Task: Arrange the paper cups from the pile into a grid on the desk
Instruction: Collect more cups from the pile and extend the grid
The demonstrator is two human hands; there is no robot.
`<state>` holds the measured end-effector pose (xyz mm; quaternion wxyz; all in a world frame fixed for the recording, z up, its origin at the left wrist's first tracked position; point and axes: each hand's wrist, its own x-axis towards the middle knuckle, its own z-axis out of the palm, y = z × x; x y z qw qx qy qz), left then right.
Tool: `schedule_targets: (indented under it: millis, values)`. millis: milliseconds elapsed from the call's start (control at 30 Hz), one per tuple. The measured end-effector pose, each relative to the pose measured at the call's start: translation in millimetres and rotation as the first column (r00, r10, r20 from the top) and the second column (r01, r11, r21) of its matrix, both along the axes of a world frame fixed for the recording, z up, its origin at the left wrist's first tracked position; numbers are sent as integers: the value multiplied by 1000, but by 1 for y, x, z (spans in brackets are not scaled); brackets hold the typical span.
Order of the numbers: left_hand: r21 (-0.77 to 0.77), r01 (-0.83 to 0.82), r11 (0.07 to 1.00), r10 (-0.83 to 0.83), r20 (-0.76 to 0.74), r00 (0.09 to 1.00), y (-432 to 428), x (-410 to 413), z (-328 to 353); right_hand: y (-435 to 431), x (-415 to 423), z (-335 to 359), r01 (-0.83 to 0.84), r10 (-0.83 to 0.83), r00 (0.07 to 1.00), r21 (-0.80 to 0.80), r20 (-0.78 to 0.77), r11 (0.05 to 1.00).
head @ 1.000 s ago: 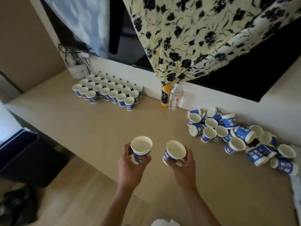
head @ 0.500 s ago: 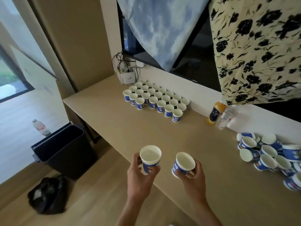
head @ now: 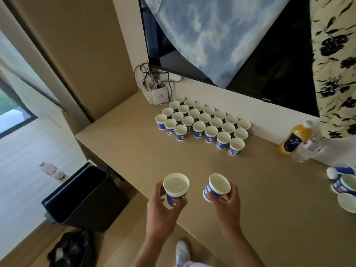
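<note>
Blue-white paper cups (head: 202, 124); tan desk (head: 134, 155); black-floral cream cloth (head: 335, 64).

Blue-and-white paper cups (head: 202, 122) stand gridded near the tan wooden desk's (head: 134, 160) back-left corner. An orange juice bottle (head: 290, 140) and clear plastic bottle (head: 308, 148) stand along its back edge.

arms: two bare forearms | left hand (head: 163, 208), right hand (head: 228, 202): bare, ringless-looking fingers (head: 159, 189) | foot: white shoe (head: 182, 252)

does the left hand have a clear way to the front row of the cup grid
Probably yes: only open desk lies between the left hand, gripping a cup, and the grid.
</note>
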<state>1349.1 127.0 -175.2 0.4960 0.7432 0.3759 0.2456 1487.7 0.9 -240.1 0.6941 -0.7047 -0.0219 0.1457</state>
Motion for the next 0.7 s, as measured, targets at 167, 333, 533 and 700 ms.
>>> schedule_targets:
  millis: [167, 333, 533, 700]
  values:
    - [0, 9, 1000, -9, -12, 1000, 66, 25, 8, 62, 16, -1, -2, 2, 1000, -32, 1, 999]
    - [-35, 86, 996, -87, -24, 996, 119, 58, -3, 114, 35, -8, 46, -47, 999, -95, -7, 994]
    - [-75, 219, 973, -226, -88, 970, 189, 103, -30, 176, 75, -31, 209, -212, 977, -184, 4, 960]
    - [-92, 312, 946, -322, -131, 938, 230, 135, -47, 215, 106, -57, 264, -272, 962, -259, 4, 929]
